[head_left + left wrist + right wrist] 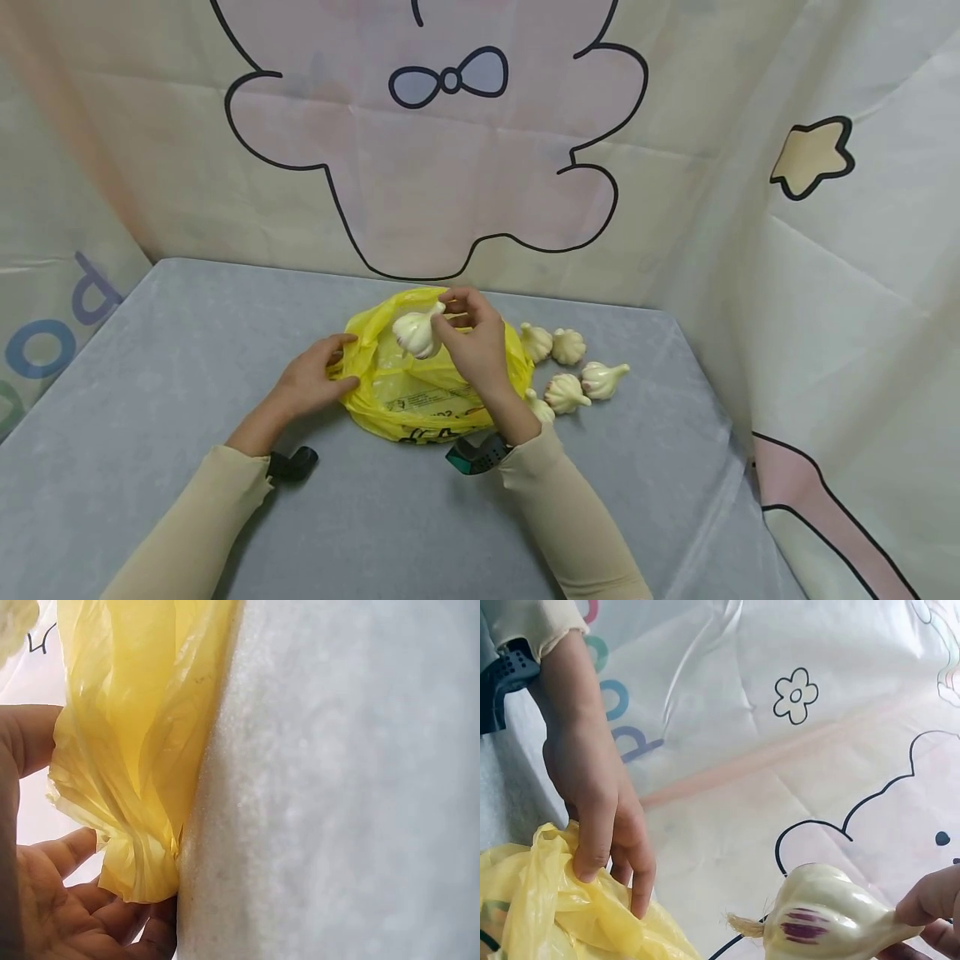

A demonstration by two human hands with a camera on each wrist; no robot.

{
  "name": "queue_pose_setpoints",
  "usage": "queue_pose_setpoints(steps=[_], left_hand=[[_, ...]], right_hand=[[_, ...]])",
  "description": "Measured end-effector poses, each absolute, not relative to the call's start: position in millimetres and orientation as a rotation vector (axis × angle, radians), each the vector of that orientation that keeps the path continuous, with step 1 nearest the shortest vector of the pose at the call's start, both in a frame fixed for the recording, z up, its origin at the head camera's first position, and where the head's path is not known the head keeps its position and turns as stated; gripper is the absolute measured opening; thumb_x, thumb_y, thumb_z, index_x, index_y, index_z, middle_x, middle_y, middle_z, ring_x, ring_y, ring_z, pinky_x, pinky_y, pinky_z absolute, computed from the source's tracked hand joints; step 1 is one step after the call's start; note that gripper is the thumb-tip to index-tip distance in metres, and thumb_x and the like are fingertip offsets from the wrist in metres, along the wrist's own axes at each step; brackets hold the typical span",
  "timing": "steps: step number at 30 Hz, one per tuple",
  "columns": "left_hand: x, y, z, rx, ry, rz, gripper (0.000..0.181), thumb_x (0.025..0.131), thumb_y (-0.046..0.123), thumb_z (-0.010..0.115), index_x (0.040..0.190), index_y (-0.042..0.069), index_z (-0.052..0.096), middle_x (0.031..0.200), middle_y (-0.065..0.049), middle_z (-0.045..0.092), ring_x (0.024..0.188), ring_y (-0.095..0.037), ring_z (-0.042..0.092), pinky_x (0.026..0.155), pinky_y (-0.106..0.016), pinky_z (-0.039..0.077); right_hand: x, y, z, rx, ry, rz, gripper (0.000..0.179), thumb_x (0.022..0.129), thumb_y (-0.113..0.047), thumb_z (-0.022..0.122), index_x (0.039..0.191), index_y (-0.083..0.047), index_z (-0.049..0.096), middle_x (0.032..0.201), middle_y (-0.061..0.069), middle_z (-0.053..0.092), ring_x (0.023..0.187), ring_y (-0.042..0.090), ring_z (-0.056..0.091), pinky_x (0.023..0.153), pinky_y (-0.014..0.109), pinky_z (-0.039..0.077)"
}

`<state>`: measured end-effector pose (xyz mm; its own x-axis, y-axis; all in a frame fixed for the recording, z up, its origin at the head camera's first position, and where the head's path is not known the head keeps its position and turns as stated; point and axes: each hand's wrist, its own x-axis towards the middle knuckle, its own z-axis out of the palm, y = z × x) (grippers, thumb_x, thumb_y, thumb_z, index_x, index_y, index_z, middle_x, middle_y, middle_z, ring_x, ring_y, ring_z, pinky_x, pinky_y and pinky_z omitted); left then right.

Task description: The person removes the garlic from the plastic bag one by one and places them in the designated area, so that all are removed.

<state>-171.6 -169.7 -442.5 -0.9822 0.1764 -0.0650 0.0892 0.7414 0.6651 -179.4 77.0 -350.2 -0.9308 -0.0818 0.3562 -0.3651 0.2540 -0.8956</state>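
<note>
My right hand (480, 346) pinches a garlic bulb (416, 335) by its stem and holds it above the mouth of a yellow plastic bag (366, 400). In the right wrist view the same bulb (814, 919) shows purple streaks and a tuft of dry roots. My left hand (306, 382) grips the bag's left rim, thumb on the near side and fingers farther back. Up close in the left wrist view, the thin yellow film (135, 787) bunches between thumb and fingers. The bag stands wide, with dark print visible inside.
Several more garlic bulbs (566, 392) lie on the grey cloth-covered table (360, 517), just right of the bag; my right forearm partly hides the nearest one. A printed curtain (480, 192) hangs behind the table's far edge. Dark bands sit on both wrists.
</note>
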Motion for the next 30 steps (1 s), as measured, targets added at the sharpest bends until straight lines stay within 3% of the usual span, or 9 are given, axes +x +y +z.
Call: queue_pose_setpoints(steps=[8,16,23,30], left_hand=[[-172,-170,-442,0.227,2.814,1.067,0.07,0.086,0.03,0.063,0.145,0.005,0.036,0.144,-0.025,0.042,0.125,-0.043,0.051,0.1,-0.057,0.043],[-172,-170,-441,0.223,2.806,1.072,0.07,0.086,0.03,0.063,0.145,0.005,0.036,0.144,-0.025,0.042,0.125,-0.043,0.05,0.101,-0.057,0.043],[-171,-170,-440,0.224,2.791,1.081,0.07,0.086,0.03,0.064,0.145,0.004,0.036,0.144,-0.025,0.041,0.125,-0.043,0.05,0.101,-0.057,0.043],[-172,-171,-440,0.231,2.794,1.085,0.07,0.086,0.03,0.063,0.145,0.005,0.036,0.144,-0.024,0.042,0.125,-0.043,0.05,0.101,-0.056,0.043]], right_hand=[[-164,94,-342,0.471,-2.311,1.707,0.019,0.087,-0.01,0.065,0.107,-0.009,0.064,0.098,0.009,0.065,0.083,0.023,0.065,0.067,0.03,0.055],[-155,119,-334,0.496,-2.308,1.631,0.021,0.087,-0.009,0.065,0.108,-0.006,0.064,0.098,0.01,0.067,0.082,0.024,0.064,0.063,0.031,0.053],[-143,150,-326,0.396,-2.305,1.587,0.021,0.084,-0.006,0.068,0.105,-0.008,0.066,0.096,0.01,0.068,0.081,0.021,0.064,0.061,0.024,0.052],[-130,184,-321,0.278,-2.303,1.473,0.021,0.084,-0.002,0.069,0.104,-0.006,0.066,0.096,0.01,0.068,0.079,0.009,0.063,0.064,0.02,0.053]])
